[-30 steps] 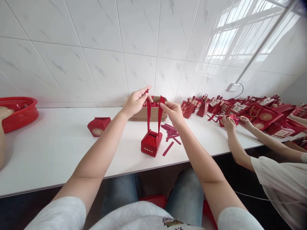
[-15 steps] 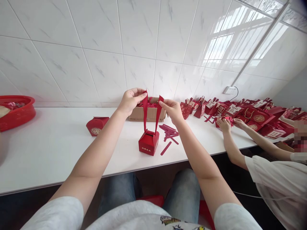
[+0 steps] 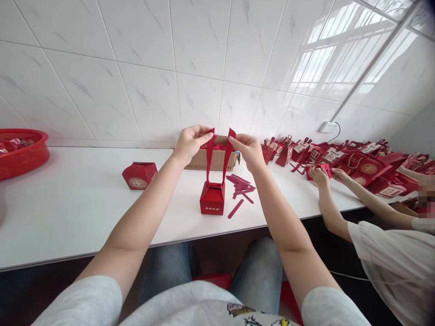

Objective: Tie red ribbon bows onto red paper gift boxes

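Note:
A small red gift box (image 3: 212,201) with pale lettering stands on the white table in front of me. Two ends of a red ribbon (image 3: 210,158) rise from its top, one on each side. My left hand (image 3: 192,144) pinches the left end near its tip. Between thumb and fingers, my right hand (image 3: 248,148) grips the right end at about the same height. Both ends are drawn up taut. Beside the box, to the right, lie several flat dark-red strips (image 3: 240,185), one of them apart from the pile.
Another red box (image 3: 139,175) stands to the left. Behind my hands is a cardboard carton (image 3: 200,161) of red items. A red basin (image 3: 25,156) sits far left. At right, a co-worker's hands (image 3: 321,175) handle a red box near many red gift boxes (image 3: 369,167).
The gift box has turned so its lettered side faces me more squarely. My hands have come slightly closer together, still holding both ribbon ends.

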`<state>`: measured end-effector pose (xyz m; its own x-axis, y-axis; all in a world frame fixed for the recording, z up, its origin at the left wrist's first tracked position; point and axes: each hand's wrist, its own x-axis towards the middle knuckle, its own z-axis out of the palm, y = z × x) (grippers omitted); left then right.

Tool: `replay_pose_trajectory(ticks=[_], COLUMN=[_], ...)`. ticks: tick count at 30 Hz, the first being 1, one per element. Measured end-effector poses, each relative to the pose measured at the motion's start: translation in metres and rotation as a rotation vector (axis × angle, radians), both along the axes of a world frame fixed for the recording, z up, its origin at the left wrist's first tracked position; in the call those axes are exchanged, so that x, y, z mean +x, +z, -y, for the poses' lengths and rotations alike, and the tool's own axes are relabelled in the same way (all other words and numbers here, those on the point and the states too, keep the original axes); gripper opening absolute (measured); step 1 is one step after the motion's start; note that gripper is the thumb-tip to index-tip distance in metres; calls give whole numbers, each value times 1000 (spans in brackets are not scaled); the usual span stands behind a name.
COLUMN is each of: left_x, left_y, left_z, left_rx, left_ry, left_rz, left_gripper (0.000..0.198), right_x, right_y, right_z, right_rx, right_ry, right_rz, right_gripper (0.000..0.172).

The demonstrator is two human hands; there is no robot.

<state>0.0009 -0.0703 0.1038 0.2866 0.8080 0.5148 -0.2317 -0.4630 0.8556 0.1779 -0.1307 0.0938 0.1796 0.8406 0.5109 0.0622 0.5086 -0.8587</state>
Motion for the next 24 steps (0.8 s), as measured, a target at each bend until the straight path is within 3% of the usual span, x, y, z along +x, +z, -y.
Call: replay_pose_trajectory(ticks=[15,24], left_x=[12,15], left_y=[10,23], left_z=[2,-6], left_rx=[144,268], left_ry=[59,-30], left_rz=[-167,-279], left_gripper=[22,27], right_x=[-4,0], right_y=[-2,-6], right_z=[-9,-22], right_rx=[5,-5], right_ry=[73,66], right_rz=[41,41], right_gripper=[29,31])
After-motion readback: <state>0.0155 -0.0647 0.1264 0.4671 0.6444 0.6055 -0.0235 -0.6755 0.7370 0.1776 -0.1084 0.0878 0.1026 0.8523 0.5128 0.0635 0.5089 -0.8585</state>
